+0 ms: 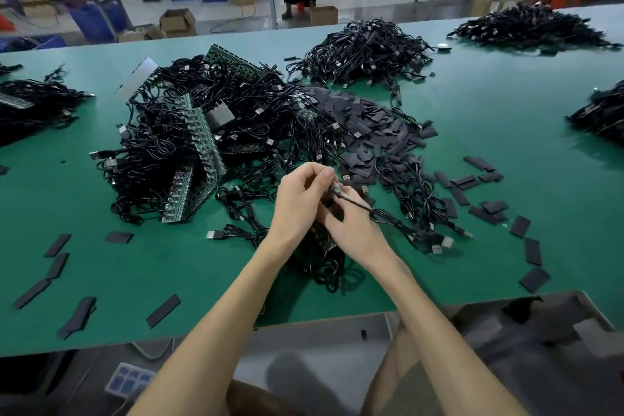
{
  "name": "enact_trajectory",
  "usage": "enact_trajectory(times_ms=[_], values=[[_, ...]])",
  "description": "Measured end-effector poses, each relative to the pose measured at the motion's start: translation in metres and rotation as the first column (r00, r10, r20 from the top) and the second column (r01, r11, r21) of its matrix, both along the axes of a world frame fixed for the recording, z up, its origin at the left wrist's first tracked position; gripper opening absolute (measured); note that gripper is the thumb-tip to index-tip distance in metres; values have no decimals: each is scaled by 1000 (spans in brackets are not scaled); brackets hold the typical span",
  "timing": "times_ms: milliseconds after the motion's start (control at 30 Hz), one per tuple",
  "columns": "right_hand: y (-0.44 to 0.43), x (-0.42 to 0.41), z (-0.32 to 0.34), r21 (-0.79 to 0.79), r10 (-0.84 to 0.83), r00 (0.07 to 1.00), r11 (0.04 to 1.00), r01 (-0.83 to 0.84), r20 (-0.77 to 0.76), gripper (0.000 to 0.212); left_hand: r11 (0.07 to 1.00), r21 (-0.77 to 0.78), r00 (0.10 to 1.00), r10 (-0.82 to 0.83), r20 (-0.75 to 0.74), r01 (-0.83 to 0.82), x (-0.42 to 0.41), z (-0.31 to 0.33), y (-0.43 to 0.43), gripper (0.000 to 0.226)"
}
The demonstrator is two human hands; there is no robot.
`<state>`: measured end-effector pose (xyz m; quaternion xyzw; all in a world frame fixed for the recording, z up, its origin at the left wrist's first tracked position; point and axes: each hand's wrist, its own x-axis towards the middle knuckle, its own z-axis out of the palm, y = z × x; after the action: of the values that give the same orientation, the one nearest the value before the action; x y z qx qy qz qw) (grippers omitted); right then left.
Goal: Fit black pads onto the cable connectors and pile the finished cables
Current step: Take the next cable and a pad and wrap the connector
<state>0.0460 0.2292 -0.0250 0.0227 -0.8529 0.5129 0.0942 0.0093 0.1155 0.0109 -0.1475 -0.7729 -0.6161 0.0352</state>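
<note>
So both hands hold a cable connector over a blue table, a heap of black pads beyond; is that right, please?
Not quite: the head view shows the table is green, not blue. The left hand and right hand do hold the connector, the heap of black pads beyond.

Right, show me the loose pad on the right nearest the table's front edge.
The last pad in the right-hand row, just beyond the cardboard box.

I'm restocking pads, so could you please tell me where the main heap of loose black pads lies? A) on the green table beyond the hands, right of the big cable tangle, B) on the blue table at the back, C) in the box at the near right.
A: the pad heap lies on the green table, beyond the left hand and right hand, right of the cable tangle.
</note>
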Motion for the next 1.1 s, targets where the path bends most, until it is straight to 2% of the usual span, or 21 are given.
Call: enact_trajectory(times_ms=[133,233,300,433,533,600,667,833,867,933,1000,1033,1100], values=[[-1,4,-2,103,-43,994,993,53,-98,31,989,111,995,92,47,-97,-3,-11,-18,23],[4,1,-3,72,-224,960,968,239,-167,26,975,126,982,173,82,-182,-9,-14,-39,25],[7,1,-3,35,-340,922,935,352,-185,30,969,149,975,176,137,-196,-14,-15,-57,25],[8,-5,-4,134,-440,892,883,451,-101,35,981,100,980,154,126,-167,-17,-18,-77,30],[9,-9,-3,272,-446,894,857,438,-35,43,964,189,976,161,145,-187,-17,-15,-73,28],[8,-9,-4,375,-425,905,836,402,-22,44,936,317,975,92,202,-153,-17,-8,-66,26],[7,-8,-5,437,-412,911,815,381,-24,42,869,489,969,-54,240,-73,-17,1,-57,25],[7,-6,-4,426,-428,903,814,396,-22,27,606,792,860,-443,253,79,-24,23,-32,25],[7,-6,-4,423,-430,903,815,397,-18,25,608,786,843,-477,248,112,-27,25,-28,25],[7,-6,-3,415,-439,898,815,405,-14,23,722,658,849,-470,242,213,-32,23,-23,28],[7,-5,-1,393,-444,896,822,412,-12,23,885,366,883,-394,257,288,-32,16,-21,33],[7,-4,-1,373,-441,897,830,414,-13,24,935,197,902,-340,265,294,-30,11,-19,36],[6,-3,1,348,-433,901,843,411,-17,26,959,-98,949,-241,206,265,-26,-4,-15,41]])
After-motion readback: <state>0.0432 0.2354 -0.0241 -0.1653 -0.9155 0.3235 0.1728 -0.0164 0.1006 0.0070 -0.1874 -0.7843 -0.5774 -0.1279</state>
